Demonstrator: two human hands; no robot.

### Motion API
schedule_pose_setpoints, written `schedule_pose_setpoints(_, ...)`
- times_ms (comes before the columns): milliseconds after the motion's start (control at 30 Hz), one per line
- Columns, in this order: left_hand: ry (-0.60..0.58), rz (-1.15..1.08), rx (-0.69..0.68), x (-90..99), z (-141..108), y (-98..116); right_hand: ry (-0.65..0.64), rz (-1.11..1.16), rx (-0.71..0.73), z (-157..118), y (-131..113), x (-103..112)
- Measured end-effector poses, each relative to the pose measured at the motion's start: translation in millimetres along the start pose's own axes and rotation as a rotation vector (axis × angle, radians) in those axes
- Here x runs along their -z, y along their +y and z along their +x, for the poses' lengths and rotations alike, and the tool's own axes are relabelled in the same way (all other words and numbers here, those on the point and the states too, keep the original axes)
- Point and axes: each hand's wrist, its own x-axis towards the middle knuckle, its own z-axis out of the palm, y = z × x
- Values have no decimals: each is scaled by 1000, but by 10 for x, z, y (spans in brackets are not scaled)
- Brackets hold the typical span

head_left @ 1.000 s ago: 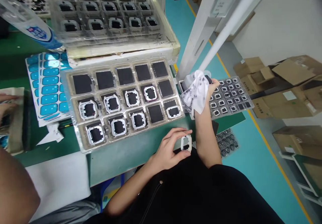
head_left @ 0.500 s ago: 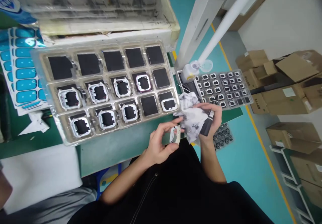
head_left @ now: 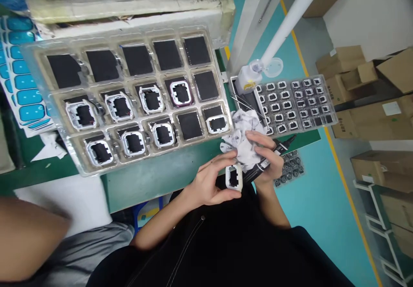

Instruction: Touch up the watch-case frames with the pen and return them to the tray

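My left hand point(head_left: 211, 181) pinches a small white rounded-square frame point(head_left: 239, 178), like a watch case, between thumb and fingers, its opening facing me. Close beside it, my right hand point(head_left: 270, 160) is closed around a slim black tube point(head_left: 254, 171) with white lettering and a narrow dark tip. Under the right fingers lies a crumpled white cloth point(head_left: 243, 128), marked with dark spots. Left of both hands, a clear plastic tray point(head_left: 106, 168) has black pads in its pockets, and several similar frames point(head_left: 132, 143) sit in the two nearer rows.
A white bottle point(head_left: 248, 78) with an open cap stands beyond the cloth. Another tray point(head_left: 293, 78) of small frames lies right of it. Blue film sheets point(head_left: 29, 82) are at far left. A co-worker's arm point(head_left: 29, 239) reaches in at lower left. A white post point(head_left: 254, 24) rises behind.
The white frame has turned so its opening faces me. The black tube has swung to a slant, showing more of its length. The co-worker's arm has come further into view.
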Motion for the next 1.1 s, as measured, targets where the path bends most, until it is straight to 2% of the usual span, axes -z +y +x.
schedule_pose_setpoints(167,-26,164,-130,32,113,73,37,-11,11,-31,0,-11)
schedule_pose_setpoints(367,-88,185,-158,57,127,103,118,93,-14,-44,38,-16)
schedule_pose_setpoints(567,-131,147,-170,23,137,86,142,256,-60,-13,-18,-163)
schedule_pose_setpoints(700,-150,48,-128,1,150,77,129,314,-121,38,-79,-229)
schedule_pose_setpoints(833,-113,-85,-59,-9,117,49,112,387,-242,87,-126,-255)
schedule_pose_setpoints(967,-78,-170,19,8,70,34,161,479,-239,150,-98,-288)
schedule_pose_setpoints(1100,4,-168,70,86,61,66,154,526,-268,177,-46,-268)
